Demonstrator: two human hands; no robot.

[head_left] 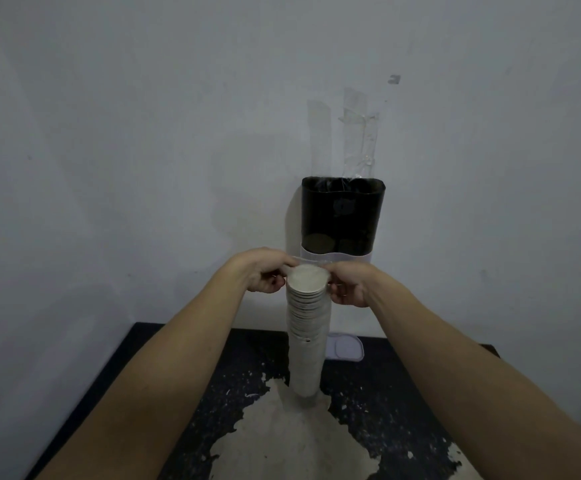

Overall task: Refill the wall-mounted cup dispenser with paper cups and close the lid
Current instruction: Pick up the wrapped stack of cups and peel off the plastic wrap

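table: dark tabletop w/ worn pale patches (pixel 185 393), nearest cam.
L hand (pixel 265 275): fingers curled, pinching top rim of stack on its left.
cups: tall white paper-cup stack (pixel 307 327), upright on table betw. both hands, top cup open.
R hand (pixel 349 287): fingers curled, pinching rim on right side.
lid: white oval plastic lid (pixel 348 348), flat on table behind stack.
dispenser: dark translucent wall-mounted cup dispenser (pixel 342 216), above & behind hands, top open.

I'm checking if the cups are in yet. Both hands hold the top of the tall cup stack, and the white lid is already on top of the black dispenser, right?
Not quite. The head view shows the white lid lying on the table, and the black dispenser open. Both hands, left and right, do hold the top of the cup stack.
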